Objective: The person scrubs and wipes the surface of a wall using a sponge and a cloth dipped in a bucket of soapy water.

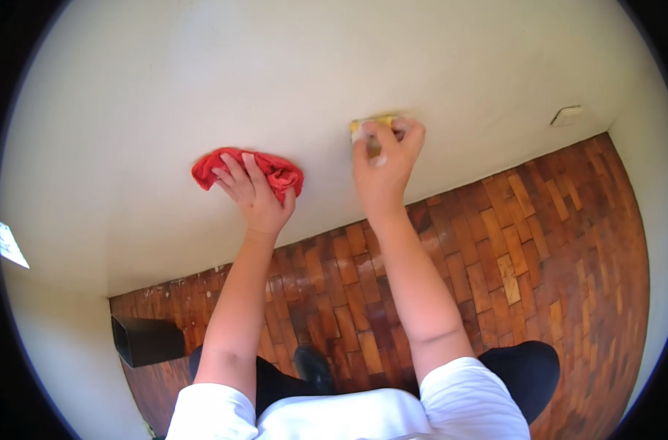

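Observation:
A pale painted wall [323, 71] fills the upper part of the head view. Against it, my left hand [254, 195] presses a crumpled red cloth [213, 168], fingers spread over the fabric. Higher and to the right, my right hand [389, 159] grips a yellow sponge [388, 120] at the wall's surface. White foam shows on the sponge and on my right fingers. Part of the sponge is hidden behind that hand.
Worn wood-block parquet [477, 258] meets the wall's lower edge. A black bin-like container [152, 341] lies or stands by the left corner. A white outlet plate [566, 115] sits low on the wall at right. White spots mark the floor edge at left.

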Motion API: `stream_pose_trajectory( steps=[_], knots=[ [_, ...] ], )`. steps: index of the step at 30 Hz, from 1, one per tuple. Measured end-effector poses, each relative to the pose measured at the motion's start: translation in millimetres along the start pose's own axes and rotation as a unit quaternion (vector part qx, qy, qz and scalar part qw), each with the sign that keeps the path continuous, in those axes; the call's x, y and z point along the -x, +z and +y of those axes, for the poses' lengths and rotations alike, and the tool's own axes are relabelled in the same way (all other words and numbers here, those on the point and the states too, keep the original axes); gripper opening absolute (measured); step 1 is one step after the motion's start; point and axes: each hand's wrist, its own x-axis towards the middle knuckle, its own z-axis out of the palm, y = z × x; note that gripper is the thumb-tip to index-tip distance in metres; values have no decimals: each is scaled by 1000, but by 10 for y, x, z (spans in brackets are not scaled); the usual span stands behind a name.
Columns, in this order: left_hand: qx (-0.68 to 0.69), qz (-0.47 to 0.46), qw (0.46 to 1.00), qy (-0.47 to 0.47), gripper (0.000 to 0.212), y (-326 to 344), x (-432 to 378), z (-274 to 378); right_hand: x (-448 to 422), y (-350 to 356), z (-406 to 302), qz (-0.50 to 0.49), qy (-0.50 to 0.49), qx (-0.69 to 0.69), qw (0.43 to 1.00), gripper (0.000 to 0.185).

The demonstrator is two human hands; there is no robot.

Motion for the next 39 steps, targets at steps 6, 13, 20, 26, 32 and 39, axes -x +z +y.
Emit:
stream_pose_trajectory(
  steps=[6,13,20,26,32,39],
  knots=[
    [4,17,1000,-2,85,16,47,-50,144,41,40,-16,9,26,999,24],
    [14,4,1000,-13,83,3,75,-13,226,20,61,-6,44,24,999,21],
    [10,8,1000,-16,85,24,77,-40,252,15,102,-24,32,60,997,20],
    [9,2,1000,-10,86,16,67,-20,267,82,105,25,26,58,998,22],
    [16,-1,1000,-12,88,11,79,-18,-434,-130,163,133,93,-47,986,26],
    [21,-31,999,-15,90,82,190,63,-175,93,-103,17,-43,54,998,19]
  ],
)
